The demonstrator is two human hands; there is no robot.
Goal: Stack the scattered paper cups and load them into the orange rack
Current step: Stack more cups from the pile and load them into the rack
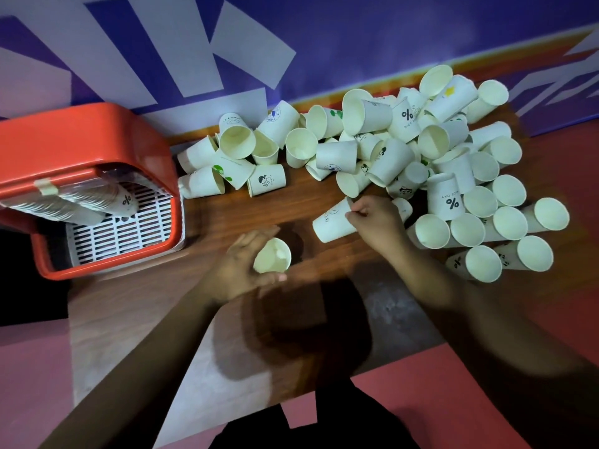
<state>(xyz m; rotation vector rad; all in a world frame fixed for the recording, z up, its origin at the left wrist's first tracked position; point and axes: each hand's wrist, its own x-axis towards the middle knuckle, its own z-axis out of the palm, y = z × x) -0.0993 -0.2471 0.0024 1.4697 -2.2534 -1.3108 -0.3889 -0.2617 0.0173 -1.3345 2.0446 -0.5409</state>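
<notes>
Cup (272, 256), mouth up, sits gripped in the left hand (238, 265) at mid-counter (233, 212), while the right hand (377, 218) pinches the rim of a second cup (332, 223) lying beside the heap (421, 150), well apart from the orange rack (90, 137) at the left edge.

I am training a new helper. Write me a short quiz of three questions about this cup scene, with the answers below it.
1. True or false: the orange rack already holds stacked cups.
2. Which hand holds the near cup, mouth toward the camera? A) left hand B) right hand C) neither
3. Fill the gap: the right hand pinches the rim of a loose cup that lies on its ____ on the table.

Key: 1 true; 2 A; 3 side.
</notes>
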